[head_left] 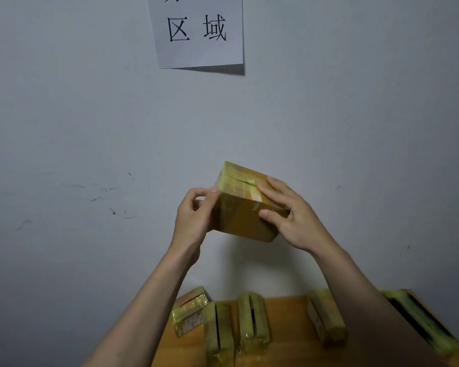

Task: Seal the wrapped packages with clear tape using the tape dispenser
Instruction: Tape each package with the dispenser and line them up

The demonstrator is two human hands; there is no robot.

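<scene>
Pale grey wall (90,128) fills most of the view, scuffed with dark marks at left, and a white paper sign (199,33) printed with large black characters hangs on it near the top. Below, at the bottom edge, an orange-brown table (286,329) stands against the wall. On it rest several packages wrapped in glossy yellowish tape: a long one (421,321) at far right, an upright one (326,316) to its left, two upright ones side by side near the middle (253,321) (219,329), and a tilted one (190,311) overhanging the table's left corner. Held up in the air before the wall, well above the table, is a brown cardboard package (244,207), tilted, its upper face shiny with clear tape. The right hand (292,215) grips its right end, fingers laid across the top face and thumb pressed on the front face. The left hand (196,213) holds the left edge, fingers curled with thumb and fingertip pinching at the upper left corner; whether they pinch tape or box I cannot tell.
</scene>
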